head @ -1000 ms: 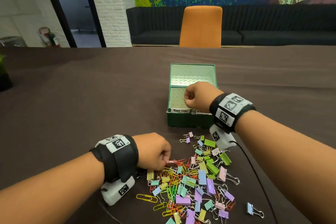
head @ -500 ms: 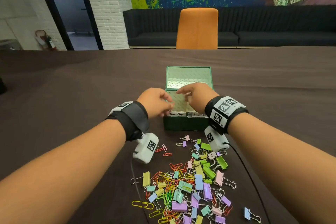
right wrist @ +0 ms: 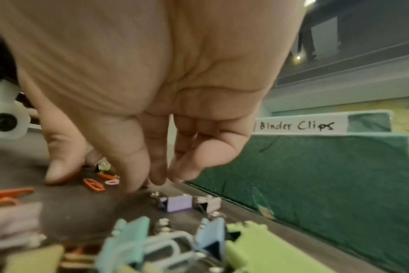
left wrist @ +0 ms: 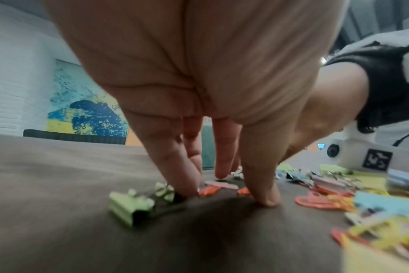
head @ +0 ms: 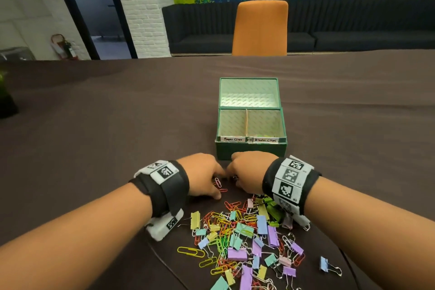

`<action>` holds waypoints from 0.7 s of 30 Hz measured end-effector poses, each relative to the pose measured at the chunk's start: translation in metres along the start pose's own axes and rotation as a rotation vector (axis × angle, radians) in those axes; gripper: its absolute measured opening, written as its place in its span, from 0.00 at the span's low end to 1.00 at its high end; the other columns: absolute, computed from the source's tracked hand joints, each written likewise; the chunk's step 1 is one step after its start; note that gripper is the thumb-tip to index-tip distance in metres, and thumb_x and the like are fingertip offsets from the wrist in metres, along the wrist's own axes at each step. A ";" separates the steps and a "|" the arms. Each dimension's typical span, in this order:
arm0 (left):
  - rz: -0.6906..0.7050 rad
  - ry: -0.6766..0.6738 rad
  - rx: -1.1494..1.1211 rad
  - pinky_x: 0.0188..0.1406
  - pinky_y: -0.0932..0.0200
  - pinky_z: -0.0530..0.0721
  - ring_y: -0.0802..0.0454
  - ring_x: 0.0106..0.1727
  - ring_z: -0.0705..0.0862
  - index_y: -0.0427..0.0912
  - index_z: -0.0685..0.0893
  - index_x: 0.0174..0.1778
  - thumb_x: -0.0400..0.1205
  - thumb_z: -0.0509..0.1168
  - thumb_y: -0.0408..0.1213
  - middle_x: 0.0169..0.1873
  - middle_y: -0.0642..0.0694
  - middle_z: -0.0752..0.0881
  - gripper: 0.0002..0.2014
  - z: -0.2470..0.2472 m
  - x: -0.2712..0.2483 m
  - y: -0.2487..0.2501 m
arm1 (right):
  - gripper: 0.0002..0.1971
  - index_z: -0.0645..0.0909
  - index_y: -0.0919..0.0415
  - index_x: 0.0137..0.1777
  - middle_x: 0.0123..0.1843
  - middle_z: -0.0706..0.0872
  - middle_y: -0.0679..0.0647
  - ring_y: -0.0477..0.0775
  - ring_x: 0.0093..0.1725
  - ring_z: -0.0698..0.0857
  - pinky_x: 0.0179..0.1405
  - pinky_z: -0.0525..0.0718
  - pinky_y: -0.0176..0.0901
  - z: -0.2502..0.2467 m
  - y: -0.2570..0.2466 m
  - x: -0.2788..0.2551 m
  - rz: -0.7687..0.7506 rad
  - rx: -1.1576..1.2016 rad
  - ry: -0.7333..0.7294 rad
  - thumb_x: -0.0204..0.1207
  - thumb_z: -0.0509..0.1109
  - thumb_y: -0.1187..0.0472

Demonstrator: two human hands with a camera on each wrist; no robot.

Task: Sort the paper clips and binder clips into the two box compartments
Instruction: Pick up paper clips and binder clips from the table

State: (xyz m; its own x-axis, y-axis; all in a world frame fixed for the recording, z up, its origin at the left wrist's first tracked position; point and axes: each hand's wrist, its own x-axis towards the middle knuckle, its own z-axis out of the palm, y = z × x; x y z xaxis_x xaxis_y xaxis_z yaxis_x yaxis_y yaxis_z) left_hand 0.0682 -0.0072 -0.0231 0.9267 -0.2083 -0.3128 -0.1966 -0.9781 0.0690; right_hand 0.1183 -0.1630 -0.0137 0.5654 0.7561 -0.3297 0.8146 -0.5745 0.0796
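Note:
The green box point(head: 250, 149) stands open; its left compartment is labelled "Paper Clips" and its right one "Binder Clips" point(right wrist: 297, 126). A mixed pile of coloured paper clips and binder clips point(head: 244, 238) lies in front of it. Both hands are down on the table between box and pile, fingertips nearly meeting. My left hand point(head: 213, 180) touches the cloth with straight fingers point(left wrist: 261, 184), beside a green binder clip point(left wrist: 131, 205) and red paper clips point(head: 218, 182). My right hand point(head: 235, 178) points its fingers point(right wrist: 128, 173) down by orange paper clips point(right wrist: 93, 183); a purple binder clip point(right wrist: 175, 203) lies near. Neither hand holds anything I can see.
The brown table cloth point(head: 117, 125) runs wide to the left and right of the box. A single blue binder clip point(head: 324, 265) lies apart at the right. An orange chair point(head: 260, 28) stands at the far edge, and a dark pot point(head: 7, 103) sits far left.
Both hands have come back from above the box's compartments and dropped to the table just in front of the box.

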 end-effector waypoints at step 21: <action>-0.172 0.254 -0.323 0.42 0.59 0.86 0.55 0.40 0.86 0.49 0.88 0.39 0.75 0.72 0.37 0.36 0.56 0.88 0.02 -0.003 -0.025 -0.014 | 0.09 0.86 0.54 0.51 0.39 0.87 0.47 0.48 0.34 0.83 0.35 0.83 0.39 0.018 -0.023 -0.030 -0.004 0.418 -0.112 0.73 0.70 0.66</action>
State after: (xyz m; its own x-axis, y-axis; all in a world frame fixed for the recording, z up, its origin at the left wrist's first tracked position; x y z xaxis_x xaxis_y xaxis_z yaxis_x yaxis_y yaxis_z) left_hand 0.0489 0.0119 -0.0130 0.9944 0.0039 -0.1057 0.0399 -0.9391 0.3413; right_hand 0.0806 -0.1780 -0.0229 0.5264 0.7329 -0.4310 0.6811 -0.6669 -0.3021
